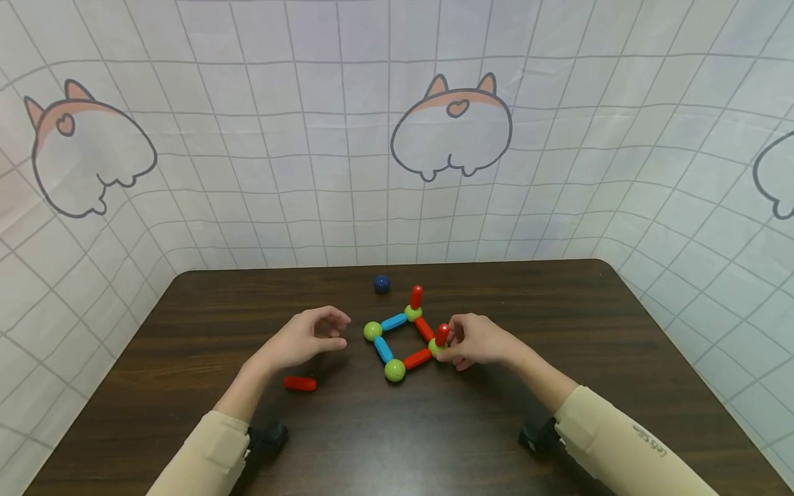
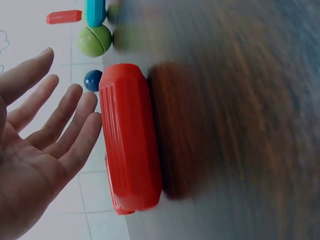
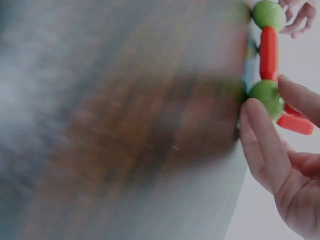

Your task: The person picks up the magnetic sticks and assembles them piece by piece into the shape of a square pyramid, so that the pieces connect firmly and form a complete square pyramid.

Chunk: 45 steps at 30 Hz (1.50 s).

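Right hand (image 1: 474,341) pinched the upright red rod (image 1: 442,335) on the square's (image 1: 397,337) corner ball (image 3: 267,97); left hand (image 1: 304,339) hovered, grip released.

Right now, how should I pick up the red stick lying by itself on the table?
Take the loose red stick across its middle, from above. It lies flat on the table, alone and apart from the square of sticks and green balls, so nothing blocks its long sides. The left hand hovers open nearest it; a thumb-and-finger grip would probably do.

Dark blue ball (image 1: 381,283) on brown table (image 1: 558,324).
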Tool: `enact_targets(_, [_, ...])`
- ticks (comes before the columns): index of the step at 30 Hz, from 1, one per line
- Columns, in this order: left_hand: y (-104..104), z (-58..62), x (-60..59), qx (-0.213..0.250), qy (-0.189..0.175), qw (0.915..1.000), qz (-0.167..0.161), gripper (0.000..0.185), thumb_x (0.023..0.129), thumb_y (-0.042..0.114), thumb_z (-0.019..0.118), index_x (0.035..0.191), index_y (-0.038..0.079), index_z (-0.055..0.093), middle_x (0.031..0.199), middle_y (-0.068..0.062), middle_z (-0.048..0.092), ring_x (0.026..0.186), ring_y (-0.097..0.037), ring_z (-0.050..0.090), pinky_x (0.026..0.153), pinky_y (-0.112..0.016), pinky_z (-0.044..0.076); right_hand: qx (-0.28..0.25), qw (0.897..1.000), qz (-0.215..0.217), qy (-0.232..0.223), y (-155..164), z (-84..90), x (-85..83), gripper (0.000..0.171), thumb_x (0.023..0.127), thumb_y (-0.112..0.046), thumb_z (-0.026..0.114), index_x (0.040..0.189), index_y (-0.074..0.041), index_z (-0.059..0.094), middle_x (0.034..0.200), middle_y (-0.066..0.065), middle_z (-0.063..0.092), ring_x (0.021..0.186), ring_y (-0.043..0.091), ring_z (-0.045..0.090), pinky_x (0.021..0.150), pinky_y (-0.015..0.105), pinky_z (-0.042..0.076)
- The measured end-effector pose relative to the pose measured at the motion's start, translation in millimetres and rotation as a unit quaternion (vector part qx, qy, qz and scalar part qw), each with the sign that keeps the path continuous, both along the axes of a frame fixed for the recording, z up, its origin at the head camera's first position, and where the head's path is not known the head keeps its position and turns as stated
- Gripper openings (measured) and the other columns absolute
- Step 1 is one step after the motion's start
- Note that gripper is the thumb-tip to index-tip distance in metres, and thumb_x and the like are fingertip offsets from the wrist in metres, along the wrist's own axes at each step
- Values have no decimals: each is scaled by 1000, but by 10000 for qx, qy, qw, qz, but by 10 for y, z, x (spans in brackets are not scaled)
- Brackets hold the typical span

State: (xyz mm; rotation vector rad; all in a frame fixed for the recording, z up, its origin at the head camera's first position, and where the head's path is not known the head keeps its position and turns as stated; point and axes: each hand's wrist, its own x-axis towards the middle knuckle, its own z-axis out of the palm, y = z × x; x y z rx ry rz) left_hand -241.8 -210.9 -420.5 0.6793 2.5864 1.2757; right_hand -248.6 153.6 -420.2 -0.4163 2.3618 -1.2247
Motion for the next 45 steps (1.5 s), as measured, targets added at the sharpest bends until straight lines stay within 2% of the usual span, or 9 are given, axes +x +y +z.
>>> enact_targets(4, [-32,8,19,-93,-76,9999,16,38,94,16,77,128,4,64,123,-14,66,103,-22,63,87,-37,53,-115,9995,277,-53,40,41,-70,24,90,5,69,111,4,58,87,13,61,74,27,67,70,40,62])
enact_targets(9, [-99,28,63,-255,-195,9995,-73,35,95,17,76,125,2,67,117,-12,68,98,-21,64,84,-40,53,-270,9995,107,130,31,15,-182,24,99,5,56,123,10,58,96,15,66,84,28,68,76,42,61])
enact_targets(13, [-160,48,108,-411,-336,9984,-169,33,94,18,77,123,4,68,110,-7,69,94,-20,64,83,-39,53,-464,9988,-104,143,-30,-42,-276,32,102,-5,62,129,11,57,105,16,68,91,25,70,81,41,60])
enact_targets(20, [-274,91,198,-752,-590,9942,-501,28,92,18,79,117,7,72,110,-2,69,100,-23,62,87,-41,51,-375,9988,-275,176,-164,-52,-342,46,96,-16,74,133,6,58,105,13,70,87,22,69,80,38,60])
enact_targets(27, [-387,98,272,-1053,-792,9895,-600,26,85,17,85,107,11,73,102,-1,67,98,-25,58,86,-39,48,-296,9990,-276,174,-234,-71,-327,55,92,-14,79,137,6,54,102,12,72,85,22,71,77,37,60])
enact_targets(37, [-429,56,268,-1062,-1163,9838,-851,29,82,6,86,107,10,71,97,0,66,90,-23,59,78,-35,51,-376,9981,-486,-28,-242,-107,-266,70,89,-5,79,149,1,44,100,12,71,83,23,71,72,38,61])
enact_targets(45, [-432,54,286,-1024,-1029,9855,-878,24,82,2,85,102,10,73,92,1,68,84,-20,62,73,-32,53,-121,9982,-590,-44,-204,-64,-188,79,90,-4,77,154,8,34,102,14,69,82,22,70,71,37,61])
